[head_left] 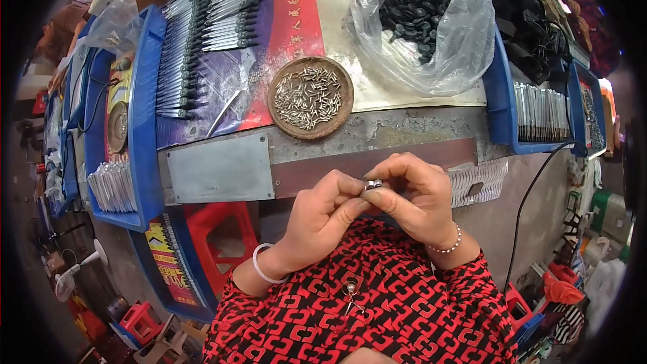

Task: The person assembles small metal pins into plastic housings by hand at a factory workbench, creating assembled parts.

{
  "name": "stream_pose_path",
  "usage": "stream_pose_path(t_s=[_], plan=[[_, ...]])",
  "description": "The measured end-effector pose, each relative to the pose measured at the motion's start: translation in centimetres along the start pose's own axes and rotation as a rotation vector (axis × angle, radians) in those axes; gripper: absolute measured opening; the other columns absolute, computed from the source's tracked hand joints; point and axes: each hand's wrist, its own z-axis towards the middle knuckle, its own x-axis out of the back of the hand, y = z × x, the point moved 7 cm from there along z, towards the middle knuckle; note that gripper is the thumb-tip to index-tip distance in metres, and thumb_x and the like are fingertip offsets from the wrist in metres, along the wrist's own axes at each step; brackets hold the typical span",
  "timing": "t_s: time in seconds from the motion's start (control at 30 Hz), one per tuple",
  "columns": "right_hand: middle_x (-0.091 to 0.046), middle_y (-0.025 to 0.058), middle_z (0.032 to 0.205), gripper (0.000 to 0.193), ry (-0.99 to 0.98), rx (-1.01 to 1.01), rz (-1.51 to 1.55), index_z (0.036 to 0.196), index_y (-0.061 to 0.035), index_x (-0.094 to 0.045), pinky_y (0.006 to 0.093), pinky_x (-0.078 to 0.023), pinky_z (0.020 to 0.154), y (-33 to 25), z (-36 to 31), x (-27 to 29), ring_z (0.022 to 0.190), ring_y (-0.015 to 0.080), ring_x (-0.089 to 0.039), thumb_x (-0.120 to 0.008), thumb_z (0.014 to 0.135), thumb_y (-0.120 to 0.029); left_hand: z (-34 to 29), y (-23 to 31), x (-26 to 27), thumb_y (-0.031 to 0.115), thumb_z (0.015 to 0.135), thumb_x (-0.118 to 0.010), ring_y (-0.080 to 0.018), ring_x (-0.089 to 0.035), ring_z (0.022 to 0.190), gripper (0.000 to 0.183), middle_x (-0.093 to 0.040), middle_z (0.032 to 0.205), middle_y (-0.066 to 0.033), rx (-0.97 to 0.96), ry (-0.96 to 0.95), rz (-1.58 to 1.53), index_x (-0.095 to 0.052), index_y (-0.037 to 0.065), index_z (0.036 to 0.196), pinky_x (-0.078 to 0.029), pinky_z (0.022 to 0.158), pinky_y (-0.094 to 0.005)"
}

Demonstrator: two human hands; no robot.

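Note:
Just past the table's front edge, my left hand (322, 212) and my right hand (416, 195) meet fingertip to fingertip. Between them is a small shiny metal piece (373, 183), pinched by thumb and forefinger from both sides. Fingertips cover part of it, so its exact kind is not clear. Beyond the hands stands a round brown dish (307, 135) holding a heap of small silver metal pins (309, 98). Farther right, an open clear plastic bag (458, 71) contains many small black parts (414, 13).
Rows of slim silver-and-black tools (178, 61) lie at the far left. A blue tray (145, 121) stands left, another blue tray (502, 114) right, with silver pieces (539, 113). A grey metal plate (219, 168) lies at the front edge. Below is a red stool (219, 229); a black cable (529, 195) hangs right.

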Motion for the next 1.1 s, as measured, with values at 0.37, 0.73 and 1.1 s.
stream_pose_path(t_s=[0.37,0.73,1.1], plan=[[-0.059,0.0068,0.073,0.014,-0.018,0.053,-0.073,0.088,0.0027,-0.062,0.0226,-0.043,0.053,-0.3,0.7,-0.8,0.060,0.0111,-0.056,-0.068,0.079,-0.006,0.3,0.3,1.1,0.007,0.089,-0.059,-0.0062,-0.059,0.062,0.011,-0.065,0.069,-0.0078,-0.091,0.114,-0.110,-0.054,-0.001,0.093,-0.044,0.055,-0.0214],[-0.058,0.0045,0.069,0.012,-0.048,-0.004,-0.085,0.086,0.0023,-0.062,0.0214,-0.042,0.050,0.2,0.8,-1.2,0.055,0.0078,-0.054,-0.068,0.079,-0.006,0.4,0.5,1.2,0.008,0.089,-0.059,-0.0067,-0.061,0.063,0.012,-0.066,0.068,-0.0086,-0.062,0.011,0.016,-0.051,-0.001,0.088,-0.046,0.056,-0.0217],[-0.056,-0.0022,0.060,0.012,0.013,-0.249,0.272,0.078,-0.0006,-0.058,0.0176,-0.036,0.044,3.3,0.3,-2.0,0.050,0.0016,-0.052,-0.067,0.082,-0.007,-0.1,-1.0,0.6,0.014,0.096,-0.049,-0.0126,-0.064,0.071,0.016,-0.065,0.076,-0.0112,0.080,0.022,-0.388,-0.052,-0.001,0.091,-0.049,0.059,-0.0207]])
